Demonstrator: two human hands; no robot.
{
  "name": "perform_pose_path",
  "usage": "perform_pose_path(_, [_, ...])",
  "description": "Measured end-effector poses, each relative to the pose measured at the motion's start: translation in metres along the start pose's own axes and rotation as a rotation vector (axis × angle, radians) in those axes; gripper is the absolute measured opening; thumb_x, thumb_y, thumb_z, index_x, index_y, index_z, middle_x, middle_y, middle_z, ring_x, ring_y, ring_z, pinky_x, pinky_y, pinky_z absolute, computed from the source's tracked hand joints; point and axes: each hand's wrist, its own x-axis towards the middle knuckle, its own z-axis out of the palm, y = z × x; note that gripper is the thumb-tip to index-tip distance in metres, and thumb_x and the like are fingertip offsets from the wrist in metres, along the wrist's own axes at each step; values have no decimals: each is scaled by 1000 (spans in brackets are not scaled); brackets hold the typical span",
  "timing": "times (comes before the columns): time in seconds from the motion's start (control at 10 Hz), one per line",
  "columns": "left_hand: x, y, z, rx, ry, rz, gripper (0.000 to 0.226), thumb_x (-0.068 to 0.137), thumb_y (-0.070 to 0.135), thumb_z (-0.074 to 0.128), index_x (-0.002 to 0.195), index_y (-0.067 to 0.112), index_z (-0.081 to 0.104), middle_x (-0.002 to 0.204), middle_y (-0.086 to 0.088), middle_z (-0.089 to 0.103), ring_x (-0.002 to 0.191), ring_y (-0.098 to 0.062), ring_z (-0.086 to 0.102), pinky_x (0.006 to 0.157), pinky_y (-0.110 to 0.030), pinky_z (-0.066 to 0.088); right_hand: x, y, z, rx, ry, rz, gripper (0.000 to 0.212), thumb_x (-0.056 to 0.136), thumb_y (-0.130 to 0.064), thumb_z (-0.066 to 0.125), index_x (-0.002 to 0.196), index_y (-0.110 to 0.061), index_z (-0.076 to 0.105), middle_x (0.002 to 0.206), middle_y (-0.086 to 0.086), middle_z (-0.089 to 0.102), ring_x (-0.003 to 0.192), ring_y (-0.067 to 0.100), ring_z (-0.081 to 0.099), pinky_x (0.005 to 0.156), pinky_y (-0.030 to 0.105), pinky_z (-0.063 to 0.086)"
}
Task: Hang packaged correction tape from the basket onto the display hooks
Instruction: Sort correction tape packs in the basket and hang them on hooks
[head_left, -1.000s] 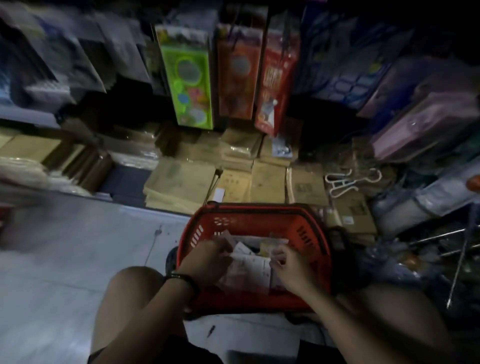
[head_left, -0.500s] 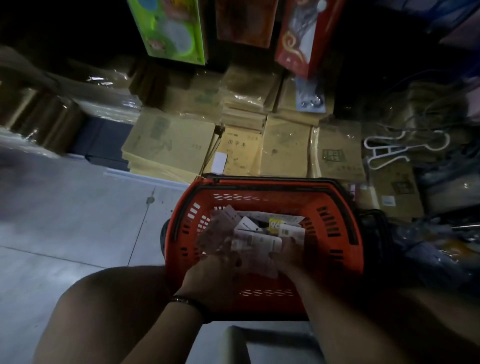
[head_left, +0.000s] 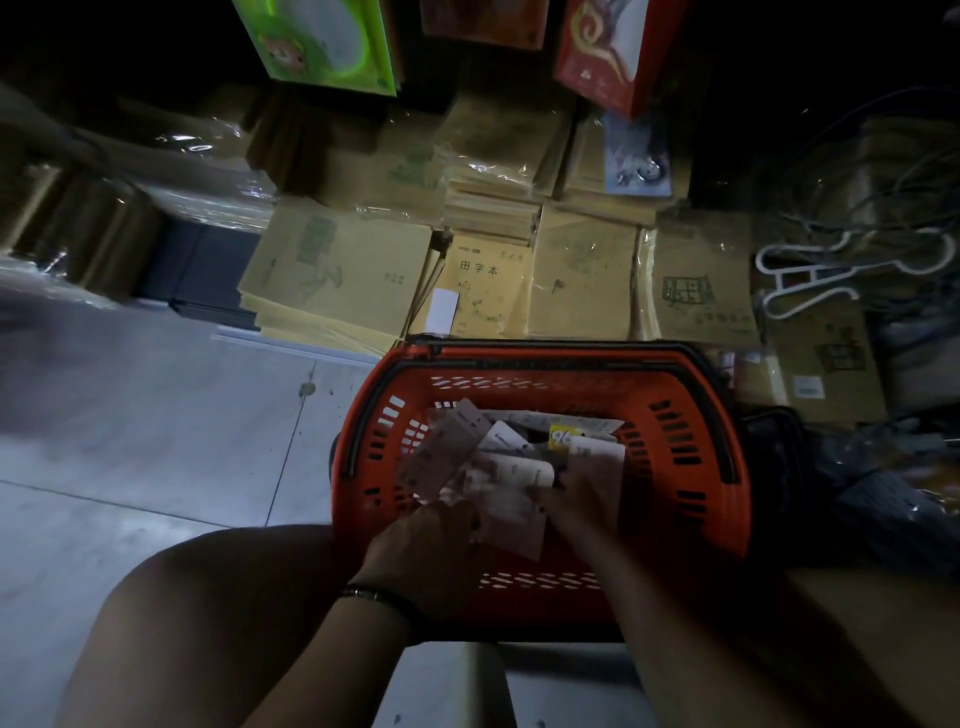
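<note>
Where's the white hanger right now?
In the head view, the white hanger lies at the far right on the wrapped notebook stacks, beyond the red basket and to its right.

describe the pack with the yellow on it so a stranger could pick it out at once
Find the red basket on the floor in front of the person. In the heap of pale packs inside, look near the far wall, just right of centre: the yellow-marked pack. It alone shows a bright yellow patch; its neighbours are white or pinkish.
</note>
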Motion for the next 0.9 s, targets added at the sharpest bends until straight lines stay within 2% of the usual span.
perform_pose_path(0.1, [0,-11,1,-80,25,19,72,92,55,60,154,46,24,146,2,60,128,-24,66,103,-49,58,-21,-18,-9,133,13,-83,36,71,-47,64,92,-20,76,83,-2,77,84,22,72,81,45,59])
perform_pose_path(0.2, [3,-22,5,-61,90,57,99,79,71,59,159,52,3,174,2,20,149,-36,44,111,-62,49,-46,-53,-19,222,10,-171,16,79,-29,61,75,-15,67,68,-2,68,70,20,66,64,37,48])
perform_pose_path(0.3, [-3,-18,0,26,126,-10,97,90,56,72,164,38,13,177,1,8,157,-38,26,119,-61,42,-65,-95,-21,257,-101,-223,10,79,-24,59,78,-16,66,75,-1,63,75,18,61,67,34,44])
perform_pose_path(0.4, [-10,-22,-6,-2,262,-13,83,91,58,69,160,38,27,164,1,43,147,-30,45,113,-54,49,-73,-122,-16,340,-351,-110,32,87,-15,57,111,-2,72,95,11,74,80,27,72,67,36,54])
perform_pose_path(0.5, [-15,-32,-9,-61,420,-50,53,98,52,63,148,44,46,137,2,69,121,-26,69,99,-50,60,-77,-128,-12,363,-450,-60,37,106,-31,47,120,-2,67,91,20,72,63,28,70,52,32,54])
perform_pose_path(0.6, [-19,-41,-17,-155,579,-156,37,105,46,54,142,43,52,117,-3,74,96,-30,75,80,-47,63,-68,-122,11,427,-340,-39,69,105,-66,26,110,-17,75,97,19,78,81,35,75,78,44,58])
perform_pose_path(0.7, [-20,-49,-25,-292,690,-243,31,104,43,56,129,25,55,99,-6,73,87,-34,72,70,-43,58,-51,-120,36,16,-171,-271,41,102,-56,44,132,-39,67,136,3,68,125,31,65,105,39,49])
perform_pose_path(0.8, [-22,-54,-34,-390,740,-289,29,103,45,53,120,22,51,88,1,66,80,-32,69,70,-46,59,-46,-116,60,-353,-225,-406,44,103,-14,52,147,-14,51,140,12,60,129,31,58,98,32,45])
perform_pose_path(0.9, [-22,-59,-38,-378,752,-290,27,104,41,55,121,21,52,84,6,61,72,-23,61,62,-37,52,-51,-118,71,-399,-255,-401,51,102,-21,56,151,-15,46,149,16,53,134,36,55,110,44,48])
